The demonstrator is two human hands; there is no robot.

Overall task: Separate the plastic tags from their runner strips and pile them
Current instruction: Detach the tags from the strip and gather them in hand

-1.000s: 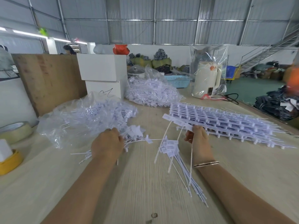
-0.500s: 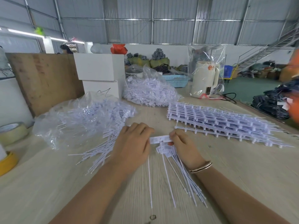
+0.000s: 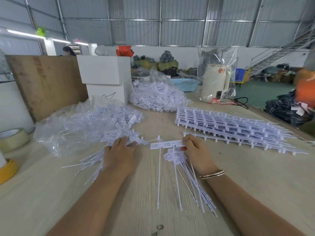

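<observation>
White plastic everywhere on this wooden table (image 3: 238, 193). Her right hand (image 3: 196, 151) pinches a short row of joined tags (image 3: 166, 144), a loose bundle (image 3: 187, 171) fanned out under it. Her left hand (image 3: 120, 153) rests on the separated pile (image 3: 105, 150), fingers curled; whether it grips anything I can't quite tell. If she twists carelessly, a thin tail could snap or tags could scatter among the stacked runner strips (image 3: 230, 130) close by. A clear bag (image 3: 81, 121) spills separated tags at the left; a second bag (image 3: 158, 96) behind holds more, and a blue basket (image 3: 185, 83) sits beyond, contents unseen.
</observation>
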